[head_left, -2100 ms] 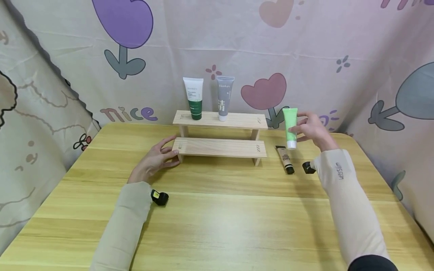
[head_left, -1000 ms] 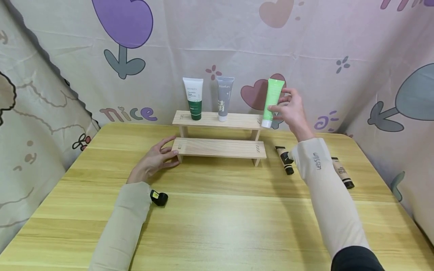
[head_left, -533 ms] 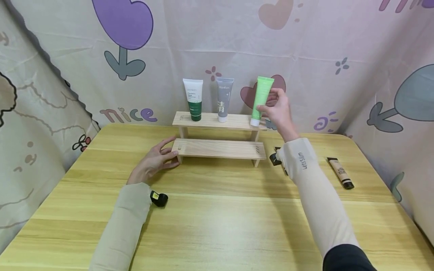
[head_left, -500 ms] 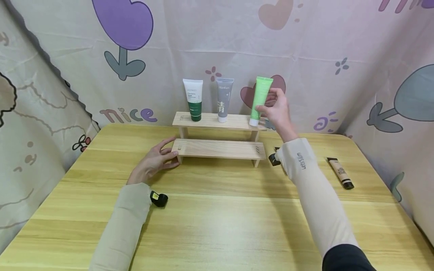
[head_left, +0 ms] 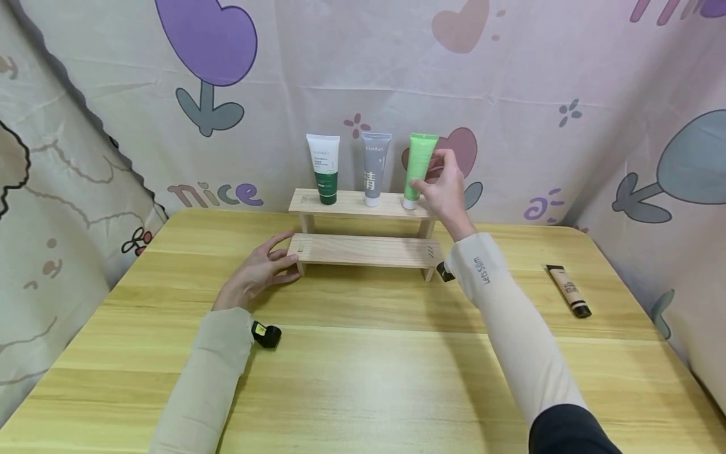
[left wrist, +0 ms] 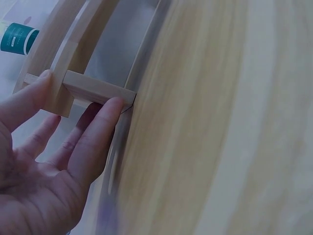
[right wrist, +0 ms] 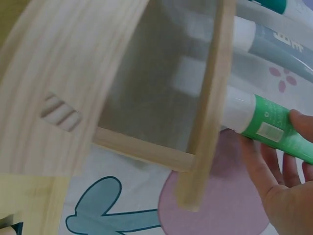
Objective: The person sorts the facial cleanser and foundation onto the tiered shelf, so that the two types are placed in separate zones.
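Note:
A two-tier wooden display stand [head_left: 365, 249] is at the table's far side. My left hand [head_left: 258, 271] holds the left end of its lower tier, index finger and thumb on either side, as the left wrist view shows. With thumb and fingers my right hand [head_left: 445, 192] grips a light green squeeze tube [head_left: 420, 161], white cap down and slightly tilted. The cap is at the right part of the upper tier; I cannot tell whether it touches. Left of it on that tier, a grey-blue tube [head_left: 375, 167] and a white-and-green tube [head_left: 324, 167] stand cap down.
One beige tube with a black cap [head_left: 569, 291] lies on the table [head_left: 363, 378] at the right. Patterned cloth [head_left: 510, 69] hangs behind and at both sides. Each wrist carries a small black camera [head_left: 266, 335].
My right hand has carried the green tube from above the table's right side up and left to the upper tier. The right sleeve now hides a second beige tube. My left hand stays put.

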{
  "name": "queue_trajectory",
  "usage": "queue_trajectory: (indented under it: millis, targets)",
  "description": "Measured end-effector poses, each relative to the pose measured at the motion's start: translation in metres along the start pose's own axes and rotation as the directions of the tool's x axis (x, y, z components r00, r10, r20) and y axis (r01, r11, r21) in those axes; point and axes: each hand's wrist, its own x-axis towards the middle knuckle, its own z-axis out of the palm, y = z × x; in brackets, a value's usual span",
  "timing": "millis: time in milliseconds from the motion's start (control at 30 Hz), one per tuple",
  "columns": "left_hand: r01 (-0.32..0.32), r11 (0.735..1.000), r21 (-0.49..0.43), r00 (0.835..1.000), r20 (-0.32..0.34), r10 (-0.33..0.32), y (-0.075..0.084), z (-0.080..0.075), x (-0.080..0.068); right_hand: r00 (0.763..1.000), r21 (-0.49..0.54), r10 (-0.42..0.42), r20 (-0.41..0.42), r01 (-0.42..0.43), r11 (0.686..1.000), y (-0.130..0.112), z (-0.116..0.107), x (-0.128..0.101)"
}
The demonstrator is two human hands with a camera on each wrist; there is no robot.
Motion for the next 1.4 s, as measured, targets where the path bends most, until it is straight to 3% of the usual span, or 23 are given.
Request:
queue_trajectory:
  millis: [333,700,1033,1400]
  targets:
    - [-0.003,1.000,-0.009,1.000,-0.009,0.003,-0.004,-0.001,0.000,0.999,0.003,-0.031,0.026,0.031,1.000,0.002,0.001,-0.006]
    - [0.007,1.000,-0.007,1.000,0.002,-0.007,0.001,0.002,0.003,0.997,0.081,-0.022,0.072,0.016,0.997,0.013,-0.023,-0.004]
    - [-0.012,1.000,-0.013,1.000,-0.011,0.012,-0.001,-0.001,0.002,0.990,-0.012,0.105,0.094,-0.105,0.994,0.030,-0.055,-0.008]
    - [0.002,1.000,-0.021,1.000,-0.013,-0.003,-0.001,0.000,0.003,0.947,0.011,0.254,0.197,-0.261,0.965,0.050,-0.085,-0.017]
